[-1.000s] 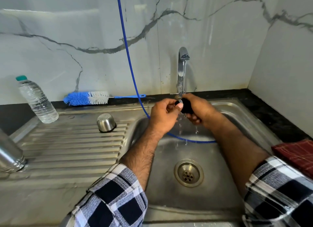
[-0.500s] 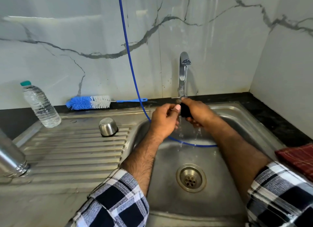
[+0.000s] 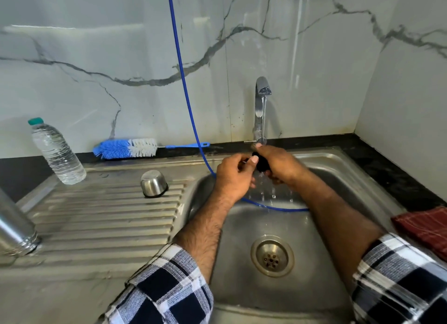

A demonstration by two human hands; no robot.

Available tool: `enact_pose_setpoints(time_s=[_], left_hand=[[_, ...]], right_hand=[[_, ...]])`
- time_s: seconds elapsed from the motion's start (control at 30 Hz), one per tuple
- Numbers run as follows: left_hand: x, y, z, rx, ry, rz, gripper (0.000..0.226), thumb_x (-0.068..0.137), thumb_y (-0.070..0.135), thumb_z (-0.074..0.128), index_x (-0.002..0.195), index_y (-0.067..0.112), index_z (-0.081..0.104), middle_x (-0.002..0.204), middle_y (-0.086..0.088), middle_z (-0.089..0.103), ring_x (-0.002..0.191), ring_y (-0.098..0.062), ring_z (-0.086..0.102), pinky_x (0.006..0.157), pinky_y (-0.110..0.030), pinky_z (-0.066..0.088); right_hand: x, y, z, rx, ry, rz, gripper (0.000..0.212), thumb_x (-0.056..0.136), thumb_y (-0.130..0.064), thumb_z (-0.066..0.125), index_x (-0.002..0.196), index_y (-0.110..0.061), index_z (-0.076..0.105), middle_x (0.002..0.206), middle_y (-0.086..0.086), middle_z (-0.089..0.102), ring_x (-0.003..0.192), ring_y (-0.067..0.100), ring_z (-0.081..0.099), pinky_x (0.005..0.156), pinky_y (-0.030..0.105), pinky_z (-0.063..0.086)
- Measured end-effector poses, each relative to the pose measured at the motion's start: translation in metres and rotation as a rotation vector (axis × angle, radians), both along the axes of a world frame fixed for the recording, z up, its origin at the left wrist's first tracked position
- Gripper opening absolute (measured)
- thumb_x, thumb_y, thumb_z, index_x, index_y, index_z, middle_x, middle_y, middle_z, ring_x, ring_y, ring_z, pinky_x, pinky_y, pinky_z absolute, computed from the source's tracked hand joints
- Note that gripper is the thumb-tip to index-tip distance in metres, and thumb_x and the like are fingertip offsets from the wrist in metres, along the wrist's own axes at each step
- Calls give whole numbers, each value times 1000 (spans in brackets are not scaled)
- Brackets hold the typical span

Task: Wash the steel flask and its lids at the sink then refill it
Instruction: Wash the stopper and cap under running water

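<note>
Under the running tap (image 3: 260, 110), my right hand (image 3: 280, 165) grips a small black inner lid (image 3: 261, 164) over the sink basin (image 3: 278, 227). My left hand (image 3: 233, 176) holds the lid's near side, thumb pressed against it. Water falls past the lid into the basin. The steel flask (image 3: 14, 229) stands at the left edge on the draining board, only partly in view. Its steel cup lid (image 3: 154, 183) sits upside down on the ribbed board.
A plastic water bottle (image 3: 56, 152) stands at the back left. A blue and white bottle brush (image 3: 135, 148) lies along the wall. A blue hose (image 3: 183, 93) hangs down into the basin. A red checked cloth (image 3: 425, 227) lies at the right edge.
Both hands stay under the tap on the black lid with small finger shifts. The camera has tilted slightly, so the scene sits lower in view.
</note>
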State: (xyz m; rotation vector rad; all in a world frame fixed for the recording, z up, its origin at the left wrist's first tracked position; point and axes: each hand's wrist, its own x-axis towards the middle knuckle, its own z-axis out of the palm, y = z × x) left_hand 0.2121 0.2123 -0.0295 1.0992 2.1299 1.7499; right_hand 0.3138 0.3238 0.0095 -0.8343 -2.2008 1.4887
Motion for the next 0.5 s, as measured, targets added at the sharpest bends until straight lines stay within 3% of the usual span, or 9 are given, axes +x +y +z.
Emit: enact_pose_setpoints(time_s=[0.1,0.2,0.27,0.37,0.5], left_hand=[[-4,-2,0,87,122,-1,15,99,25,72,111,16,74,85,-3,76,60,-13,72,65,-39,66],[0,-1,2,68,261,-16,29,92,36,71,119,26,72,99,2,76,79,-16,76,74,-34,65],[-1,2,-1,79,121,-28,22,96,26,73,117,21,71,95,1,75,77,-19,77,73,-38,67],[-7,-1,-8,88,-145,-45,23,96,-2,72,110,15,65,97,-3,74,79,-26,78,74,-39,68],[-12,-4,-11,49,-105,9,40,85,-2,84,108,25,67,108,0,78,88,-18,80,83,-43,67]], right_hand=[[-7,0,0,-48,-8,-91,54,106,-64,38,92,-20,65,62,2,54,49,15,44,49,25,32],[-2,9,0,-324,29,-156,53,104,-64,44,91,-18,66,53,1,50,41,14,37,41,21,27],[4,18,-6,-468,69,-77,46,104,-59,53,102,-16,69,59,2,53,44,12,38,39,21,29],[9,24,-11,-551,175,18,21,107,-22,58,119,-13,73,74,4,65,57,10,50,45,21,41],[9,19,-4,-486,281,-20,22,91,-1,75,113,-5,78,90,10,78,68,12,65,55,21,54]])
